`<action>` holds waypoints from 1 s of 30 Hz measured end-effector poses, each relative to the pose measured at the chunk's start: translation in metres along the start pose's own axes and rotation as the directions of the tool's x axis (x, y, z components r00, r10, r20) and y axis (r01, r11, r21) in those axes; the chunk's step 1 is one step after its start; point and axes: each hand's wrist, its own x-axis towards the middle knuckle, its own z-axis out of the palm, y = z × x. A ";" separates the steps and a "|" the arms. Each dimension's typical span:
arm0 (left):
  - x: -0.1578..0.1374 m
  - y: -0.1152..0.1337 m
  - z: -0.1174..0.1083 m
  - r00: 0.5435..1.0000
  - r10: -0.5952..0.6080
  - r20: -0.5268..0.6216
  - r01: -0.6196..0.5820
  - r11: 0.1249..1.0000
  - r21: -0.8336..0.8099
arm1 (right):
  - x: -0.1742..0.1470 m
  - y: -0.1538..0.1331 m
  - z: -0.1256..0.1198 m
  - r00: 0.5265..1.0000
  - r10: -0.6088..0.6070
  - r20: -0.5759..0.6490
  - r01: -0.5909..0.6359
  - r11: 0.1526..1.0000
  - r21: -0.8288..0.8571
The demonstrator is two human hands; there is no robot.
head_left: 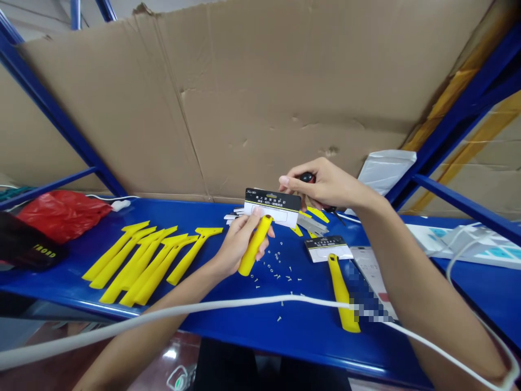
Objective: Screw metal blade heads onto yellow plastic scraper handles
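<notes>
Gripping a yellow scraper handle [254, 247] above the blue tabletop [228, 320], the left hand [236, 244] closes its fingers around the shaft, its thumb on a black-and-white printed card [274, 209] at the upper end. The right hand [321, 182], fingers drawn narrow, holds a black-and-red tool handle [307, 177], partly hidden, just beside the card. Below lie loose screws [279, 319] and small nuts [269, 266], scattered directly on the tabletop; flat grey strips [312, 225] lie behind. To the right rests a second yellow handle [342, 293] with its own printed card [325, 250]; to the left, a row of yellow scrapers [189, 258] lies slanted. Containers: a crumpled red plastic bag [61, 214], far left, its contents not visible; a white packet [386, 168], leaning at right rear, contents likewise hidden. A white cable [285, 298] crosses the foreground.
</notes>
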 end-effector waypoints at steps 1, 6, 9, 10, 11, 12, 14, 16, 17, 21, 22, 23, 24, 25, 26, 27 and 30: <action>0.001 -0.001 0.000 1.000 0.007 -0.011 -0.007 1.000 -0.014 | -0.001 0.000 -0.002 1.000 0.009 -0.005 -0.009 1.000 0.010; 0.004 -0.003 -0.003 1.000 0.001 -0.015 -0.002 0.998 -0.067 | -0.006 -0.003 -0.008 1.000 -0.008 -0.030 0.008 1.000 0.004; 0.007 -0.001 -0.006 0.996 -0.070 0.060 0.079 0.983 -0.166 | -0.006 -0.002 -0.010 0.999 -0.034 -0.021 0.033 0.999 -0.025; 0.008 0.001 -0.007 0.991 -0.092 0.099 0.111 0.972 -0.206 | -0.005 -0.001 -0.009 0.998 -0.061 -0.008 0.061 0.997 -0.042; 0.008 0.002 -0.008 0.984 -0.109 0.141 0.141 0.959 -0.244 | -0.004 -0.001 -0.008 0.995 -0.103 0.007 0.103 0.993 -0.061; 0.008 0.004 -0.010 0.976 -0.118 0.184 0.167 0.946 -0.279 | -0.003 0.000 -0.007 0.988 -0.153 0.023 0.155 0.985 -0.075; 0.008 0.006 -0.013 0.956 -0.121 0.266 0.211 0.916 -0.341 | 0.000 0.000 -0.002 0.968 -0.240 0.069 0.245 0.967 -0.069; 0.006 0.005 -0.016 0.932 -0.122 0.341 0.258 0.884 -0.389 | 0.003 0.000 0.004 0.950 -0.284 0.131 0.290 0.956 -0.033; 0.005 0.004 -0.018 0.919 -0.129 0.374 0.286 0.869 -0.403 | 0.004 0.000 0.008 0.944 -0.291 0.155 0.297 0.955 -0.014; 0.003 -0.007 -0.022 0.841 -0.195 0.505 0.419 0.825 -0.380 | 0.009 0.002 0.018 0.946 -0.288 0.150 0.289 0.957 0.015; 0.002 -0.010 -0.022 0.820 -0.201 0.536 0.444 0.814 -0.374 | 0.010 0.002 0.019 0.951 -0.273 0.143 0.274 0.962 0.008; 0.002 -0.012 -0.022 0.800 -0.198 0.567 0.463 0.804 -0.373 | 0.011 0.003 0.020 0.956 -0.254 0.145 0.258 0.966 -0.003; 0.002 -0.014 -0.021 0.784 -0.191 0.591 0.476 0.795 -0.375 | 0.011 0.004 0.020 0.959 -0.235 0.157 0.240 0.971 -0.013; 0.002 -0.016 -0.020 0.773 -0.185 0.607 0.485 0.789 -0.377 | 0.011 0.005 0.019 0.961 -0.218 0.172 0.225 0.974 -0.021; 0.002 -0.017 -0.019 0.768 -0.184 0.613 0.490 0.786 -0.376 | 0.011 0.005 0.018 0.962 -0.202 0.184 0.210 0.977 -0.028; 0.002 -0.017 -0.018 0.767 -0.190 0.613 0.492 0.787 -0.373 | 0.011 0.005 0.017 0.963 -0.192 0.189 0.202 0.979 -0.034; 0.001 -0.015 -0.013 0.794 -0.209 0.570 0.473 0.803 -0.364 | 0.009 0.003 0.013 0.969 -0.188 0.159 0.200 0.978 -0.062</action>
